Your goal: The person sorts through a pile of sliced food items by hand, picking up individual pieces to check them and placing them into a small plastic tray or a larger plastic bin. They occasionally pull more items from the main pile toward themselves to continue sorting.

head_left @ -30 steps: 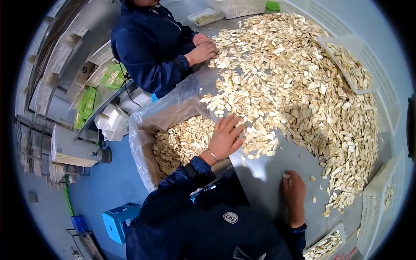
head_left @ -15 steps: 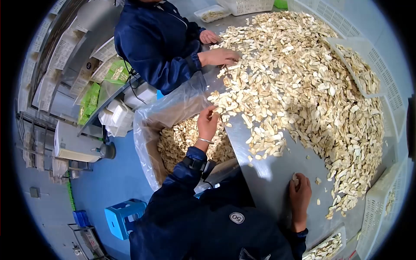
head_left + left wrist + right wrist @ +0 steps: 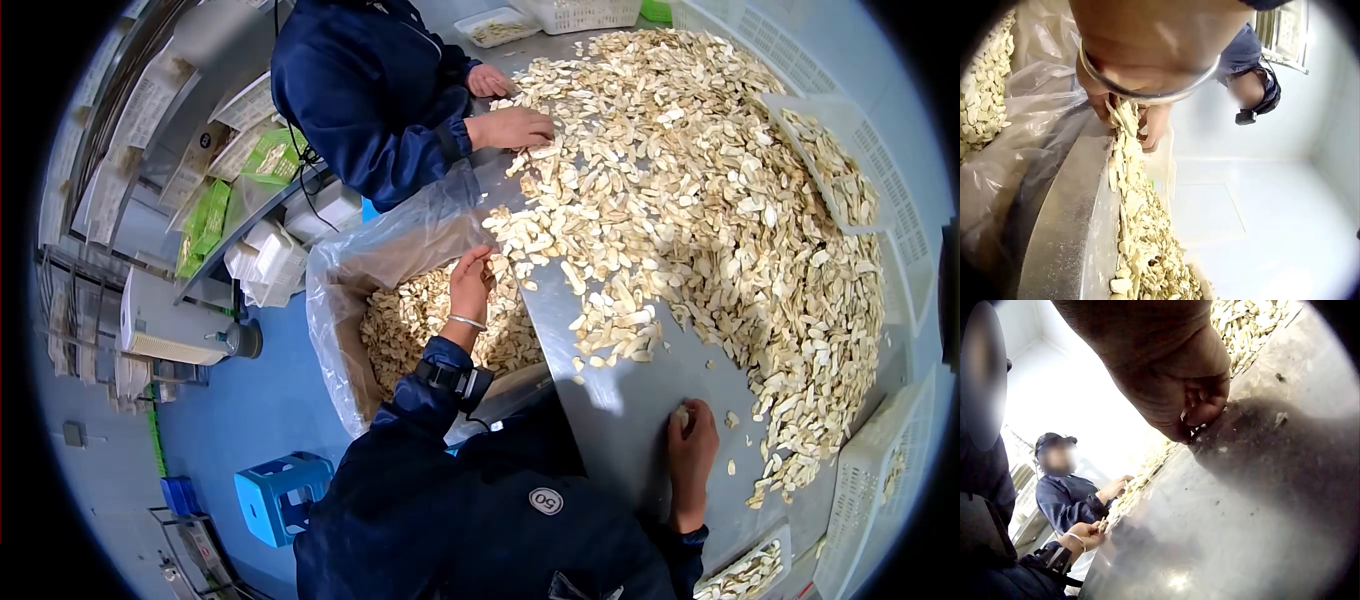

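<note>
A wide heap of pale dried slices (image 3: 700,180) covers the steel table (image 3: 640,420). My left hand (image 3: 470,280) is at the table's left edge, fingers curled round a few slices (image 3: 1124,134), just above a box lined with a clear plastic bag (image 3: 340,290) that holds more slices. In the left wrist view the left hand (image 3: 1132,128) curls into the slices right on the metal lip. My right hand (image 3: 690,440) rests on bare steel near me and pinches one pale slice (image 3: 683,412); the right wrist view shows the right hand (image 3: 1200,415) with curled fingers.
Another person in blue (image 3: 370,90) stands across the box with both hands (image 3: 515,128) in the heap. White perforated baskets (image 3: 835,165) (image 3: 870,470) ring the table's right side, and a small tray (image 3: 500,25) sits at the far end. A blue stool (image 3: 275,495) stands on the floor.
My left hand left the slices it lay flat on and moved up-left to the table's edge over the box, fingers now curled. The other person's hand reached further into the heap. My right hand stayed.
</note>
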Available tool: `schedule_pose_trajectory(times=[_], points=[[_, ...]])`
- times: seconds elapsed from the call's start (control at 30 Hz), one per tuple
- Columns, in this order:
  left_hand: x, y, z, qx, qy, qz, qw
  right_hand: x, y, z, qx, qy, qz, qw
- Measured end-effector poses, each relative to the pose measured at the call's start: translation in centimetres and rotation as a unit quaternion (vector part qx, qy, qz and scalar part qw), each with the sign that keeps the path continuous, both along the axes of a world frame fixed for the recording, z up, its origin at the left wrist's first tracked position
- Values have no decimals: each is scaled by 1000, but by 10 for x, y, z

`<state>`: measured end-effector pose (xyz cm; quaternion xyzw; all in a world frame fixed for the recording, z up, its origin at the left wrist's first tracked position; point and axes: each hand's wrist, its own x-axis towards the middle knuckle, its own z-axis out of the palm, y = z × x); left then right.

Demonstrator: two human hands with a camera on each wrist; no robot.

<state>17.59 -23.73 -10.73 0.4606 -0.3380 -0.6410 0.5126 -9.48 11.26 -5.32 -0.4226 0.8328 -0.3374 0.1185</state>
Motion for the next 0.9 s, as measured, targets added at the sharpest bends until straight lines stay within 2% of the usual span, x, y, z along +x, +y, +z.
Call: schedule_pose_trajectory(times=[0.13, 0.23, 0.33, 0.43, 0.57, 0.67, 0.8, 0.9], points=[[10, -4, -9, -5, 18, -24, 1000, 3, 1, 4, -12, 29, -6, 999], [10, -4, -12, -2, 34, -21, 999, 8, 2, 15, 40, -53, -43, 997], [8, -3, -14, -16, 25, -29, 999, 15, -1, 26, 21, -98, -56, 993], [10, -2, -15, -30, 17, -51, 998, 10, 3, 24, 14, -42, 9, 999], [1, 3, -2, -36, -1, -38, 999, 9, 5, 30, 10, -140, -17, 990], [-1, 8, 15, 18, 123, -52, 991, 5, 10, 25, 24, -163, -26, 986], [-3, 12, 33, 77, 362, -121, 921, 7, 9, 26, 18, -147, -22, 989], [-9, 19, 48, 95, 390, -165, 901, 7, 11, 20, 7, -122, -16, 992]])
